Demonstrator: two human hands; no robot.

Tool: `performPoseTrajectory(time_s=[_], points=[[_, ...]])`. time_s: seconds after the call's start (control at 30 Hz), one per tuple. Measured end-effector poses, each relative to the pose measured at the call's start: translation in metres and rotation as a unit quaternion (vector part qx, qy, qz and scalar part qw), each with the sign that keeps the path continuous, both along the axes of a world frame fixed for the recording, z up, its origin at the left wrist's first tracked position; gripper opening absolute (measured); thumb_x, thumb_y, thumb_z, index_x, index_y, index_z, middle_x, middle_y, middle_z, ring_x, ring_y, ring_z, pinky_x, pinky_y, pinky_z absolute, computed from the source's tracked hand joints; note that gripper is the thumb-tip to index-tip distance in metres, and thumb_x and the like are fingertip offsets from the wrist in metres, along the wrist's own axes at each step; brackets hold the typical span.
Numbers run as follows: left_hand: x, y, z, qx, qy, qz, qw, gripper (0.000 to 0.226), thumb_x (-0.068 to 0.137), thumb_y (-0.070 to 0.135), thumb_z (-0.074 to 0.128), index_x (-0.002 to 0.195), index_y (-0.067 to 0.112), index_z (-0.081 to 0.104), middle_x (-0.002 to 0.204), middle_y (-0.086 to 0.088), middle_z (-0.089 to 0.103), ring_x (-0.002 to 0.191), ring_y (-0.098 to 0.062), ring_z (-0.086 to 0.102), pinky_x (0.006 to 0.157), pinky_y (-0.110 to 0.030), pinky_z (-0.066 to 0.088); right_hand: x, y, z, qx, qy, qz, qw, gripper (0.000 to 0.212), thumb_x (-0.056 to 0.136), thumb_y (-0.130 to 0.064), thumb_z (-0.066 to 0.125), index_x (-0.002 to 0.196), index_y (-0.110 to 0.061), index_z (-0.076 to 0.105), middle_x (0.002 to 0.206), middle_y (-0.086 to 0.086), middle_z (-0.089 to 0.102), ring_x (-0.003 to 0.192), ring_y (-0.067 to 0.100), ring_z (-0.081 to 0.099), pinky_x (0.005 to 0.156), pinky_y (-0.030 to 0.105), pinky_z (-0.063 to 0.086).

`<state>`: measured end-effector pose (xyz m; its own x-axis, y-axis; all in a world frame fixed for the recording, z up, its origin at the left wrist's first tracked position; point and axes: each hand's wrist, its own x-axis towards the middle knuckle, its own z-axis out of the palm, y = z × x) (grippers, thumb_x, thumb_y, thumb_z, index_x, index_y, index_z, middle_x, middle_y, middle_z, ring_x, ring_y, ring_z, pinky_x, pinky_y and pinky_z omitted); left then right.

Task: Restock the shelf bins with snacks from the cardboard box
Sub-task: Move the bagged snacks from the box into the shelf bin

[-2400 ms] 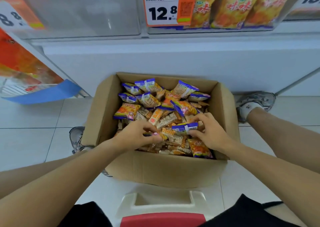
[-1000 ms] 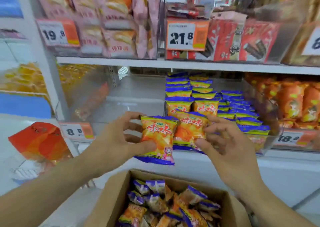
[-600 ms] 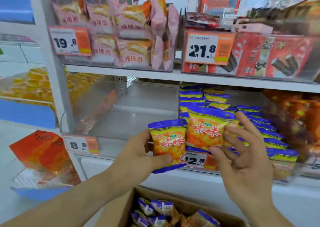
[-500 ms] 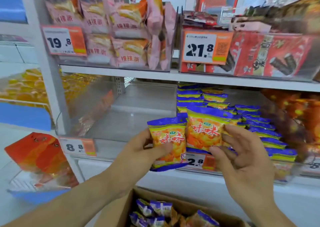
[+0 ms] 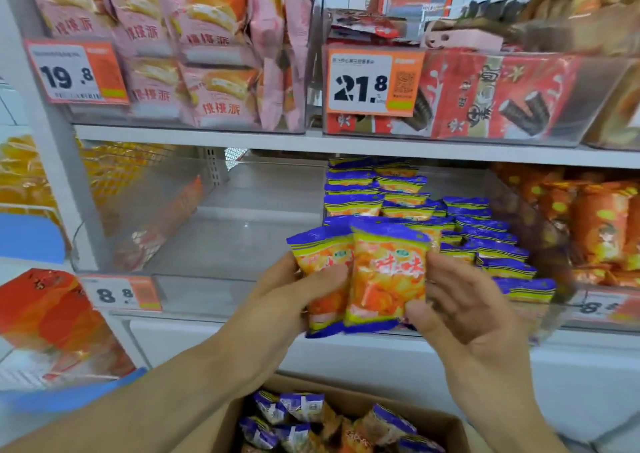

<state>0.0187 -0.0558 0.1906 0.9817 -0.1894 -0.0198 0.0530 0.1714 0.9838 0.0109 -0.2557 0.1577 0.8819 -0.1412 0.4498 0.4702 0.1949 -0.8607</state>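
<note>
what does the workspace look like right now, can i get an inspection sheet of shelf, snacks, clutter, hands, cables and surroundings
surface: white middle shelf carries a clear bin, part filled.
job's things: two snack packs held upright and overlapping in front of the bin; rows of the same blue and yellow packs inside it; open cardboard box below, more small snacks in it.
clutter: nothing seen.
grippers: left hand grips the left pack, thumb across its front; right hand pinches the right pack at its edge.
cables: nothing seen.
surroundings: pink packs and red packs in upper bins; price tags 19.8, 21.8, 8.8.
</note>
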Motion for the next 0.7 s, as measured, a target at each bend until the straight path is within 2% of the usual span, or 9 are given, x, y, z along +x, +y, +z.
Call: performPoseTrajectory(time_s=[0.07,0.1,0.17,0.23,0.37,0.47,0.53,0.63,0.7], points=[[-0.002,-0.008,0.001,-0.024,-0.015,-0.034,0.999,0.053,0.079,0.028,0.075,0.128,0.017,0.059,0.119,-0.005,0.073,0.107,-0.025,0.071,0.086,-0.036,0.059,-0.006,0.007,-0.006,-0.010,0.008,0.009,1.000,0.048,0.072,-0.005,0.073,0.118,-0.013,0.065,0.114,0.005,0.075,0.100,0.023,0.072,0.079,0.025,0.058],[-0.003,-0.010,0.002,-0.015,-0.027,-0.044,0.999,0.059,0.078,0.030,0.079,0.131,0.018,0.056,0.121,-0.004,0.072,0.108,-0.024,0.071,0.086,-0.034,0.059,-0.008,0.008,-0.009,-0.017,0.009,0.006,1.000,0.050,0.071,-0.002,0.071,0.120,-0.012,0.063,0.114,0.005,0.075,0.100,0.022,0.072,0.078,0.026,0.059],[-0.003,-0.012,-0.001,0.017,-0.047,-0.054,0.997,0.078,0.070,0.038,0.087,0.136,0.020,0.049,0.126,-0.001,0.070,0.114,-0.022,0.068,0.093,-0.038,0.057,-0.012,0.010,-0.010,-0.034,0.009,-0.003,0.999,0.051,0.073,-0.004,0.070,0.122,-0.013,0.062,0.114,0.002,0.075,0.102,0.019,0.072,0.078,0.027,0.060],[-0.003,-0.014,-0.002,0.049,-0.057,-0.051,0.996,0.084,0.067,0.038,0.087,0.139,0.023,0.045,0.128,0.002,0.069,0.116,-0.020,0.067,0.098,-0.043,0.055,-0.014,0.009,-0.011,-0.056,0.004,-0.012,0.998,0.050,0.076,-0.006,0.070,0.124,-0.016,0.062,0.116,-0.002,0.074,0.106,0.017,0.071,0.081,0.027,0.059],[-0.006,-0.023,-0.006,0.084,-0.073,-0.046,0.993,0.077,0.072,0.033,0.086,0.137,0.026,0.045,0.127,0.005,0.068,0.116,-0.017,0.067,0.095,-0.039,0.056,-0.018,0.002,-0.015,-0.129,-0.013,-0.034,0.991,0.052,0.088,-0.006,0.065,0.132,-0.033,0.061,0.125,-0.012,0.069,0.116,0.010,0.066,0.088,0.020,0.055],[-0.009,-0.027,-0.007,0.077,-0.066,-0.042,0.994,0.065,0.076,0.026,0.085,0.131,0.028,0.050,0.119,0.009,0.072,0.108,-0.011,0.070,0.082,-0.024,0.058,-0.026,-0.002,-0.019,-0.174,-0.016,-0.042,0.984,0.053,0.092,-0.011,0.065,0.133,-0.044,0.057,0.126,-0.017,0.068,0.115,0.006,0.066,0.087,0.019,0.054],[-0.010,-0.027,-0.005,0.072,-0.056,-0.037,0.995,0.059,0.073,0.027,0.078,0.127,0.027,0.054,0.110,0.012,0.074,0.100,-0.010,0.072,0.073,-0.019,0.057,-0.021,-0.006,-0.020,-0.195,0.000,-0.024,0.980,0.046,0.094,-0.024,0.067,0.132,-0.050,0.057,0.129,-0.018,0.065,0.115,0.007,0.065,0.088,0.021,0.054],[-0.007,-0.026,-0.006,0.067,-0.038,-0.034,0.996,0.056,0.075,0.033,0.084,0.123,0.026,0.058,0.106,0.010,0.076,0.095,-0.013,0.074,0.071,-0.023,0.059,-0.010,-0.015,-0.017,-0.232,0.053,0.068,0.969,0.051,0.090,-0.031,0.061,0.132,-0.060,0.052,0.139,-0.024,0.055,0.131,0.010,0.054,0.098,0.030,0.050],[-0.006,-0.027,-0.012,0.063,-0.020,-0.037,0.997,0.059,0.070,0.040,0.082,0.123,0.027,0.058,0.107,0.008,0.076,0.097,-0.016,0.074,0.076,-0.027,0.060,-0.012,-0.020,-0.015,-0.229,0.045,0.080,0.969,0.046,0.093,-0.036,0.058,0.135,-0.056,0.052,0.141,-0.021,0.055,0.132,0.010,0.054,0.101,0.033,0.050]])
